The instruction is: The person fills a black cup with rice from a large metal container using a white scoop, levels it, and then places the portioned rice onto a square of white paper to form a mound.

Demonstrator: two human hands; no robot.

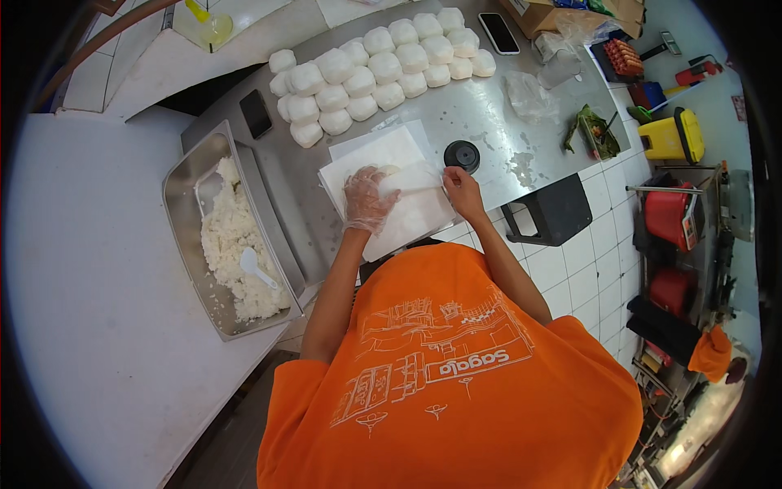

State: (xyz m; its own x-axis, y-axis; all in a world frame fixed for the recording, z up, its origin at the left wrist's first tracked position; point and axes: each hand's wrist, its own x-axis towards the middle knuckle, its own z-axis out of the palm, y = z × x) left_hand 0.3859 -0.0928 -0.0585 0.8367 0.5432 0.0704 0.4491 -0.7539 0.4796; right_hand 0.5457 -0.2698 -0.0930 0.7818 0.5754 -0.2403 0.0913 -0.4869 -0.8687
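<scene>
A stack of white wrapping paper (412,223) lies at the table's front edge. My left hand (368,198), in a clear plastic glove, rests on it with the fingers bent around a whitish lump (388,169), mostly hidden. Whether that hand grips the lump cannot be made out. My bare right hand (464,192) pinches the right end of a lifted paper flap (412,178), which slants across towards the glove. Just beyond the right fingertips sits a black round mould or cup (462,156).
Many white wrapped bundles (386,67) are piled at the back of the steel table (305,202). To the left, a steel pan (201,147) holds cooked rice (229,220) and a white spoon (256,268). Two phones (255,113), a plastic bag (530,98) and a leaf-lined container (599,134) lie around.
</scene>
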